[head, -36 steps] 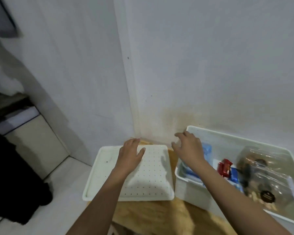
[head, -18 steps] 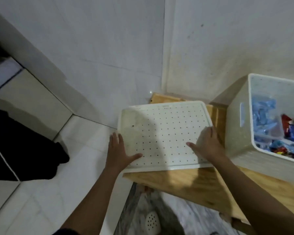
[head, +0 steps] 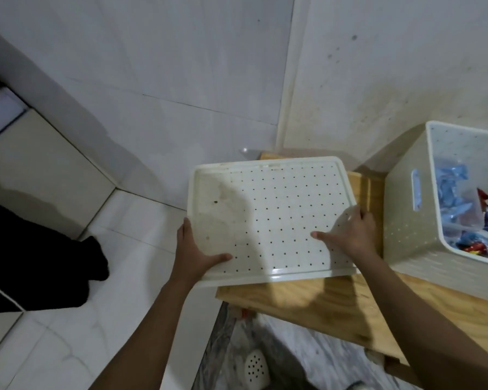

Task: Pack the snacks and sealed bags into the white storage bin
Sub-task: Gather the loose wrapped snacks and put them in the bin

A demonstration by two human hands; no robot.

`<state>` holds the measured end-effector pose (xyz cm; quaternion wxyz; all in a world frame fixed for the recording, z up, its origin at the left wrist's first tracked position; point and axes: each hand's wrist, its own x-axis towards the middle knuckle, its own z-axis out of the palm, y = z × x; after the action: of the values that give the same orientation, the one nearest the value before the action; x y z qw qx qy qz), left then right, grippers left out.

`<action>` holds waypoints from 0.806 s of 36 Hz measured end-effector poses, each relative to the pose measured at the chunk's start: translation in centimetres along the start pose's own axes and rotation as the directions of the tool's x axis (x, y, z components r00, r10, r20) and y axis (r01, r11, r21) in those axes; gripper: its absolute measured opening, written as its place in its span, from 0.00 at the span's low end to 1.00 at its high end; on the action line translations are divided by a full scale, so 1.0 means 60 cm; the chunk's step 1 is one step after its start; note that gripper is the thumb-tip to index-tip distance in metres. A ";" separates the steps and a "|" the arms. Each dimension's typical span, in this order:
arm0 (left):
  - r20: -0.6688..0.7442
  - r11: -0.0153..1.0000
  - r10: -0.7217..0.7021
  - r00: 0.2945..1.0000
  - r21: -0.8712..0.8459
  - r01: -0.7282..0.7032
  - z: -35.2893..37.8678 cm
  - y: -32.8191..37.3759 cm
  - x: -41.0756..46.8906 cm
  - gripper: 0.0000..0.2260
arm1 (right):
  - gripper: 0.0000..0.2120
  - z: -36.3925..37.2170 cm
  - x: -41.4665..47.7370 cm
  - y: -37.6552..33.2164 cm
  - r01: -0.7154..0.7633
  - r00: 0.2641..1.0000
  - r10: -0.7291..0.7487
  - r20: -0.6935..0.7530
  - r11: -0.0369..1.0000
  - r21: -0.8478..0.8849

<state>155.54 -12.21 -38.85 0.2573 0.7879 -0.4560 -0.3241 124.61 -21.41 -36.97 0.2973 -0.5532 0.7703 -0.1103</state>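
Note:
A white bin lid (head: 271,209) dotted with small holes lies flat at the left end of a wooden table (head: 307,299), its left part overhanging the edge. My left hand (head: 195,254) grips the lid's near left corner, thumb on top. My right hand (head: 350,235) holds its right edge, thumb laid across the top. The white storage bin (head: 406,220) stands open to the right, holding blue sealed bags (head: 451,190) and red and blue snack packets (head: 473,246); its right side is cut off by the frame.
White walls meet in a corner just behind the lid. A white tiled floor (head: 68,319) lies to the left, with a dark cloth (head: 34,249) on it. A white perforated slipper (head: 255,370) sits on the grey floor below the table edge.
Both hands came off the lid's far edge and the bin and moved to the lid's near corners, closing on them. The view tilted down and left, pushing the bin to the right edge.

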 end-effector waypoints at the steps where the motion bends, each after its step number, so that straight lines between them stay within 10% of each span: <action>1: -0.019 1.000 0.013 1.000 0.004 -0.013 -0.016 0.005 0.001 0.61 | 0.61 -0.003 -0.004 -0.015 0.015 1.000 -0.015 -0.013 1.000 0.014; 14: -0.204 0.975 0.198 0.959 -0.063 -0.214 -0.172 0.160 -0.024 0.62 | 0.61 -0.185 -0.049 -0.143 0.286 0.927 -0.272 -0.259 0.958 0.019; 29: 0.057 0.924 0.380 0.923 -0.066 -0.377 0.071 0.410 -0.130 0.60 | 0.59 -0.426 -0.136 0.164 0.029 0.893 0.023 -0.449 0.994 0.108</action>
<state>135.87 -16.86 -22.26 0.3202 0.6662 -0.5993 -0.3074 103.78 -14.38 -18.74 0.1414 -0.4964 0.8098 -0.2788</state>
